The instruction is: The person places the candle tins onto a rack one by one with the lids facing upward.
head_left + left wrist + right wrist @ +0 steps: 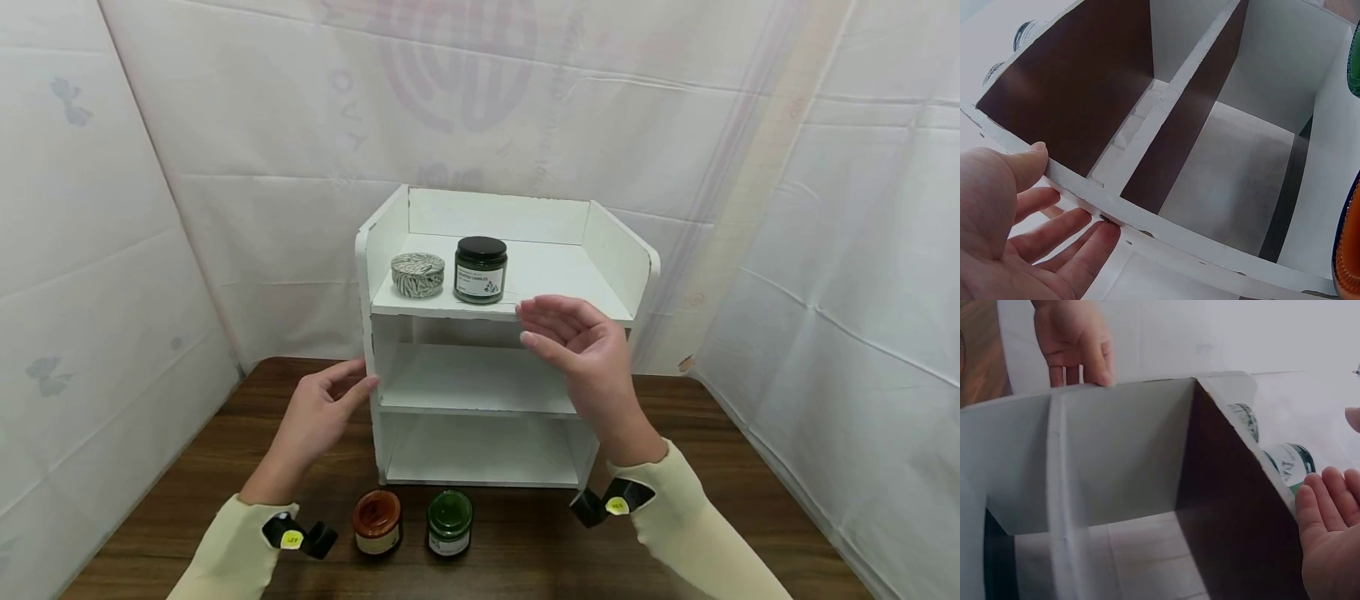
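Standing between the two hands is a white shelf [480, 392] with three tiers, on a dark wood-grain table [712, 467]. The left hand [318, 417] rests its straight, relaxed fingers against the shelf's left side wall; the wrist view shows the fingertips [1094, 240] touching the chipped front edge of that wall, gripping nothing. The right hand [588, 354] floats in front of the top tier's right end, fingers loosely bent and spread, holding nothing and not clearly touching the board.

Just beyond the right hand's fingertips, on the top tier, stands a green jar [481, 270] with a black lid and a white label. Beside it, toward the left hand, sits a low round tin [417, 274] patterned in black and white stripes. Both lower tiers lie between the hands.

Near the wrists, on the table in front of the shelf, sit two more glass jars side by side: an amber jar [377, 521] closer to the left wrist and a dark jar [450, 522] of green glass beside it.

Creased white sheets [150, 208] hang behind and to both sides, enclosing the table. The shelf boards look matte and painted, with rough, flaking edges.
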`<state>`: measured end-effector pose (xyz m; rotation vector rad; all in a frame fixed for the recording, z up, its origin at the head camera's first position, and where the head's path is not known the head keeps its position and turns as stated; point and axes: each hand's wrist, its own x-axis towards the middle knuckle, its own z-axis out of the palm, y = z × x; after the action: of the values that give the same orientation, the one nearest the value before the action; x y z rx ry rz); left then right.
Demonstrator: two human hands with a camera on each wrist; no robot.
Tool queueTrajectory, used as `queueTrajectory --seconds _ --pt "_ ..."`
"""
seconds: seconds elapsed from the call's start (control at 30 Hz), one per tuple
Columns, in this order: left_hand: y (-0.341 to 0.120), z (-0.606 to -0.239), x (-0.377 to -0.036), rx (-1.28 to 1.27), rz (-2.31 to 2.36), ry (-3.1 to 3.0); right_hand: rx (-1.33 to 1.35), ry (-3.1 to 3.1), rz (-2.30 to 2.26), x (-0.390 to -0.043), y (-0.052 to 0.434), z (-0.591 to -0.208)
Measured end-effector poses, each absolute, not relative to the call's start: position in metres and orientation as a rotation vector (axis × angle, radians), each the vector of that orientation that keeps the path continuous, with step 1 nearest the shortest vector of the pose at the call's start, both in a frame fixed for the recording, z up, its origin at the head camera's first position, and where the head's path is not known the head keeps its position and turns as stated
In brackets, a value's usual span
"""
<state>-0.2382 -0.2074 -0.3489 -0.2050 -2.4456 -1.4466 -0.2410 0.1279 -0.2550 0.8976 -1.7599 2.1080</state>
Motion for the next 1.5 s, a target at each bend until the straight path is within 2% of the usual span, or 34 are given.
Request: queueTrajectory --seconds 0.9,1.5 --pt "-0.208 -0.349 -0.237 -0.211 -1.434 -2.447 0.965 -1.605 2.204 -0.237 0.113 -0.337" --pt "-0.208 -0.351 -0.239 -0.229 -1.444 -2.432 0.986 -1.737 2.198 -0.232 0.104 -0.381"
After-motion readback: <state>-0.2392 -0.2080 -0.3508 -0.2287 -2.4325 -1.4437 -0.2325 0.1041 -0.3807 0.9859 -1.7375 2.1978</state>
